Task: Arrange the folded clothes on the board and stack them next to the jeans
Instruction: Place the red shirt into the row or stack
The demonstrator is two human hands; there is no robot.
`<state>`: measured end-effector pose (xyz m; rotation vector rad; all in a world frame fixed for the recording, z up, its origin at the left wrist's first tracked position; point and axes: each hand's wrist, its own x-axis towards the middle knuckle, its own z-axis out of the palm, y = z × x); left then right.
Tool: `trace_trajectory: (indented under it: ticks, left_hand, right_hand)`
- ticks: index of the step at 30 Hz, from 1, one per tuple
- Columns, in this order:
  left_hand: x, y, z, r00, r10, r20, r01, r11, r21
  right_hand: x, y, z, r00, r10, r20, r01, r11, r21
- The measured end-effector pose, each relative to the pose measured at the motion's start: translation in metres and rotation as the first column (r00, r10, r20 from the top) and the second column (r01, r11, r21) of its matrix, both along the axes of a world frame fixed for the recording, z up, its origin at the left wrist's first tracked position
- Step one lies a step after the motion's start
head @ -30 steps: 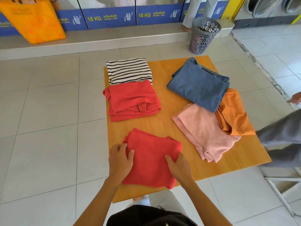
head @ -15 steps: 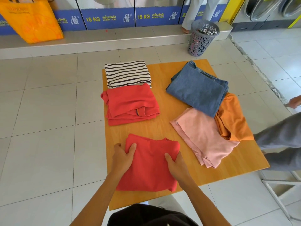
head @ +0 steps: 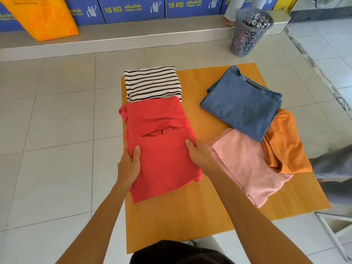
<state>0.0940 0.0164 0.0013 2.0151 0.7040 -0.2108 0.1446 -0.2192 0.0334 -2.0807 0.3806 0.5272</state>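
A folded red cloth (head: 165, 168) is lifted off the wooden board (head: 194, 212), its far edge over a second folded red garment (head: 154, 117). My left hand (head: 129, 164) grips its left side and my right hand (head: 198, 155) grips its right side. Behind the red garment lies a folded striped shirt (head: 152, 82). Folded blue jeans (head: 242, 103) lie at the board's far right, overlapping a folded pink garment (head: 249, 164) and a folded orange garment (head: 285, 141).
A grey perforated laundry basket (head: 249, 33) stands on the tiled floor beyond the board. An orange bag (head: 43, 16) leans on the ledge at the far left. Another person's grey-clad leg (head: 335, 164) is at the right edge, by a white frame (head: 335, 235).
Both hands have lifted the near red cloth and carried it away from me, so it now overlaps the second red garment. The camera has tilted, shifting the board lower in view.
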Motion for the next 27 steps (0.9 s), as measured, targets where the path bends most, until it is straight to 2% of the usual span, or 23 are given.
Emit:
trace_trajectory:
  ticks: [4, 8, 12, 15, 19, 23, 27]
  left_hand:
    - [0.022, -0.001, -0.011, 0.997, -0.004, -0.078, 0.011, 0.996, 0.090]
    - [0.030, -0.004, -0.015, 0.992, -0.012, -0.124, 0.039, 0.975, 0.220]
    - [0.028, -0.007, -0.009, 0.991, 0.049, -0.121, -0.037, 0.995, 0.097]
    - [0.019, -0.007, -0.004, 0.988, 0.110, -0.112, -0.107, 0.994, 0.036]
    - [-0.001, -0.005, 0.001, 0.978, 0.165, -0.130, -0.154, 0.984, 0.089]
    - [-0.024, -0.002, 0.004, 0.957, 0.236, -0.170, -0.209, 0.964, 0.164]
    - [-0.045, -0.006, 0.010, 0.971, 0.199, -0.130, -0.171, 0.965, 0.201]
  right_hand:
    - [0.023, 0.008, -0.025, 0.995, 0.026, -0.098, -0.035, 0.995, -0.092]
    - [0.029, 0.008, -0.044, 0.996, 0.042, -0.079, -0.056, 0.979, -0.194]
    - [0.032, 0.009, -0.045, 0.994, 0.074, -0.083, -0.091, 0.968, -0.232]
    - [0.024, 0.011, -0.043, 0.998, 0.051, -0.029, -0.056, 0.972, -0.229]
    - [0.000, 0.011, -0.041, 0.999, 0.036, -0.012, -0.038, 0.967, -0.251]
    - [-0.034, 0.004, -0.039, 1.000, -0.003, -0.002, 0.003, 0.978, -0.206]
    - [-0.063, -0.004, -0.034, 1.000, 0.001, -0.008, -0.003, 0.975, -0.222]
